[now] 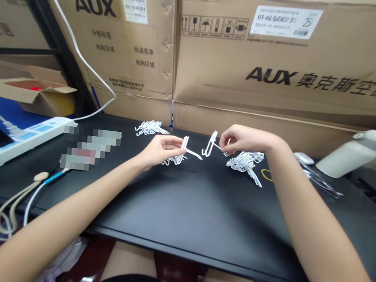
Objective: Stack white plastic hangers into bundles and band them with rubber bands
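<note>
My left hand [163,151] is closed in a pinch on a white bent hook [194,153], whose thin stem points right. Facing it, my right hand [239,139] pinches another white hook [209,146], with the curved end hanging toward the left. A small gap separates the two hooks. Beneath my left fingers lies a small pile of white hooks [174,159], partly hidden. A bigger heap of the same hooks [245,162] rests just below my right hand. Farther back on the left is a third bunch of hooks [151,128].
All this is on a black table [180,208]. Large cardboard boxes [211,80] stand along its back. A white power strip [48,132] with cables is at the left, near a blurred-out flat item [92,150]. At right are a white bottle [356,153], a yellow band [266,175] and a cable [322,183].
</note>
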